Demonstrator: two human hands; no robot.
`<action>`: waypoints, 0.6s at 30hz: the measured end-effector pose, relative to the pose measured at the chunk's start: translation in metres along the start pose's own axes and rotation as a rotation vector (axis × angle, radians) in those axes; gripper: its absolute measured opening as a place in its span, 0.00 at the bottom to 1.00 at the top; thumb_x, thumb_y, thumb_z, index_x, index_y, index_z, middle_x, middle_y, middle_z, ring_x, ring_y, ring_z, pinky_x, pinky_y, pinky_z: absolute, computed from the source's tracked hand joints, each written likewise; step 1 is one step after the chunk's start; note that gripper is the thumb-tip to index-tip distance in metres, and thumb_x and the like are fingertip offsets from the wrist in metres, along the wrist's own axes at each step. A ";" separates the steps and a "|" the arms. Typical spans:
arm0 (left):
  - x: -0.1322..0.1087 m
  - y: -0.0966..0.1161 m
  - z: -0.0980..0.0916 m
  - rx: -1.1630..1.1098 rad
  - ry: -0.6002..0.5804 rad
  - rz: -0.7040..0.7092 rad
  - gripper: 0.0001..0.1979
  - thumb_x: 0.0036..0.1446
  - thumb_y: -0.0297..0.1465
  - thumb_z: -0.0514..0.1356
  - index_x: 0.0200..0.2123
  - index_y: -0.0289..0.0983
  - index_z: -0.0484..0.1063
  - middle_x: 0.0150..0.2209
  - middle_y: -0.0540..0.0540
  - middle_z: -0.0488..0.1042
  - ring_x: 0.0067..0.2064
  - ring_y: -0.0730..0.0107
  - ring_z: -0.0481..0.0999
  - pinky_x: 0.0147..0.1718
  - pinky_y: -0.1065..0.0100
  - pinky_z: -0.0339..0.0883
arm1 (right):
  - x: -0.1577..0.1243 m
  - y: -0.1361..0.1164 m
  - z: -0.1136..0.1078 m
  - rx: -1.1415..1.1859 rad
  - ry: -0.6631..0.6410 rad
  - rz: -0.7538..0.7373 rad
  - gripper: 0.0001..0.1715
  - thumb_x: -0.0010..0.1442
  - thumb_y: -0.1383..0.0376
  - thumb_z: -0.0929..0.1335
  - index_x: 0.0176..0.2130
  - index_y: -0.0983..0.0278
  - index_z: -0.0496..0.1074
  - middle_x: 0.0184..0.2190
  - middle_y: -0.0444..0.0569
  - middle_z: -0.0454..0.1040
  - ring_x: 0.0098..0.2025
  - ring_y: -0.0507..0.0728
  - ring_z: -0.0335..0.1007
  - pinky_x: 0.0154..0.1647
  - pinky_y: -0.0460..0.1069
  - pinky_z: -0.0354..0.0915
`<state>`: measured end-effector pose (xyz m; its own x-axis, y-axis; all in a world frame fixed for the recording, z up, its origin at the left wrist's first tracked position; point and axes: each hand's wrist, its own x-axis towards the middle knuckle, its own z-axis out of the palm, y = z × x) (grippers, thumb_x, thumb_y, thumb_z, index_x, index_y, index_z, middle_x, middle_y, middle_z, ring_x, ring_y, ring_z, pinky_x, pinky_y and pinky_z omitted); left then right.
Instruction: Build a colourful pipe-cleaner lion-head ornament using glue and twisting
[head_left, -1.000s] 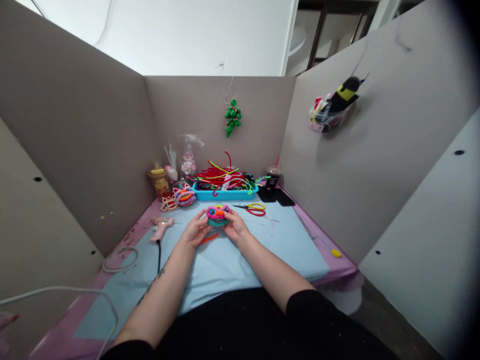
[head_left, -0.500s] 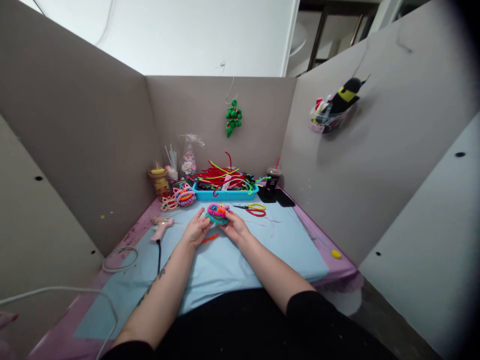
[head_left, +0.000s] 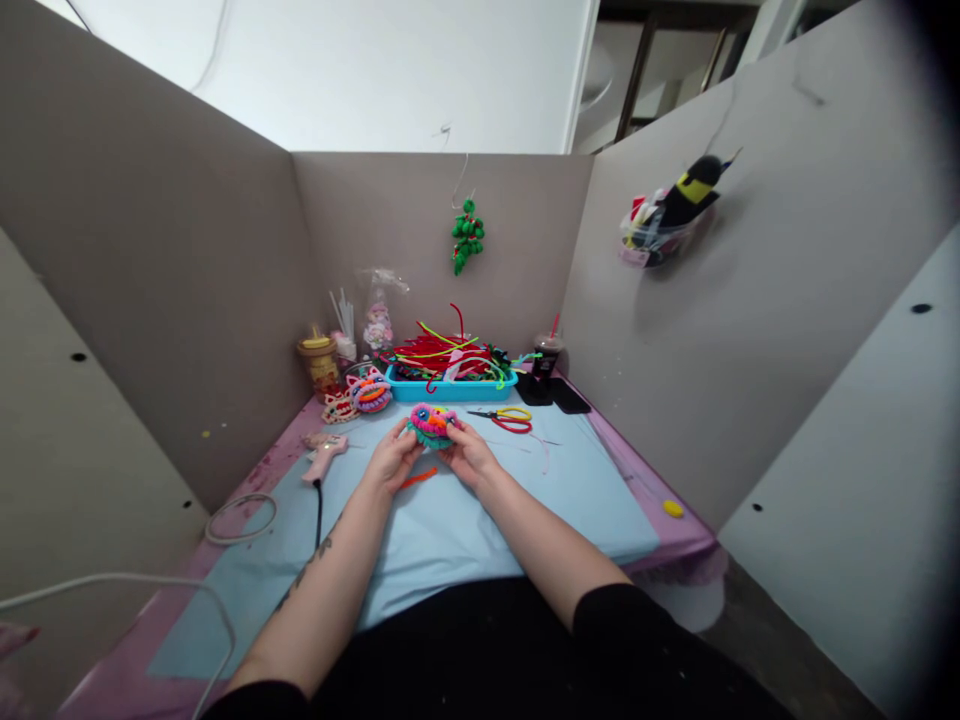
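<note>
A small pipe-cleaner figure (head_left: pixel 432 428) in pink, teal and orange, with eyes on its front, is held up over the blue table cover. My left hand (head_left: pixel 394 458) grips its left side, and my right hand (head_left: pixel 468 455) is closed on its right side. Fingers hide both side edges of the figure. Just below it lies a loose orange pipe cleaner (head_left: pixel 419 478). Scissors (head_left: pixel 510 419) with red and yellow handles rest to the right of my right hand. A pink glue gun (head_left: pixel 324 456) lies left of my left hand.
Behind the hands stands a blue tray (head_left: pixel 457 393) heaped with pipe cleaners. Similar pipe-cleaner figures (head_left: pixel 370 391) sit at its left, beside a lidded cup (head_left: pixel 320 366). At right are a dark drink cup (head_left: pixel 547 357) and a black phone-like slab (head_left: pixel 569 396). Partition walls enclose three sides.
The figure has shifted slightly left and turned a little in my hands. The fingers of my left hand have moved in closer around its side.
</note>
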<state>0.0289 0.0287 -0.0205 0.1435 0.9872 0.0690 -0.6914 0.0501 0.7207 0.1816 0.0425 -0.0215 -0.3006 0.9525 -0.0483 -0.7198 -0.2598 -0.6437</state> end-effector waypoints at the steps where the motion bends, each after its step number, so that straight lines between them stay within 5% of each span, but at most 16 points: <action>1: 0.001 0.001 0.000 -0.005 -0.009 0.009 0.27 0.51 0.19 0.61 0.56 0.34 0.63 0.46 0.40 0.75 0.46 0.66 0.76 0.49 0.66 0.67 | 0.000 -0.001 0.000 0.010 -0.027 -0.001 0.15 0.52 0.69 0.71 0.40 0.60 0.67 0.29 0.42 0.77 0.28 0.53 0.73 0.28 0.47 0.65; 7: 0.002 0.003 0.001 -0.072 0.086 0.072 0.22 0.57 0.18 0.54 0.54 0.37 0.65 0.45 0.43 0.76 0.47 0.69 0.75 0.51 0.67 0.67 | 0.000 0.000 0.001 0.051 -0.150 -0.036 0.20 0.47 0.75 0.70 0.41 0.62 0.70 0.32 0.44 0.77 0.33 0.52 0.73 0.36 0.46 0.67; 18: -0.003 0.001 0.009 -0.051 0.043 0.064 0.23 0.56 0.18 0.56 0.54 0.36 0.66 0.47 0.42 0.75 0.47 0.67 0.75 0.51 0.67 0.67 | 0.003 0.006 -0.002 0.008 -0.140 -0.055 0.17 0.48 0.71 0.72 0.39 0.63 0.70 0.31 0.44 0.76 0.33 0.52 0.71 0.29 0.45 0.64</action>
<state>0.0340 0.0246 -0.0143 0.0678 0.9942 0.0831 -0.7338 -0.0068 0.6794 0.1776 0.0436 -0.0274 -0.3441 0.9342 0.0943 -0.7423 -0.2091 -0.6366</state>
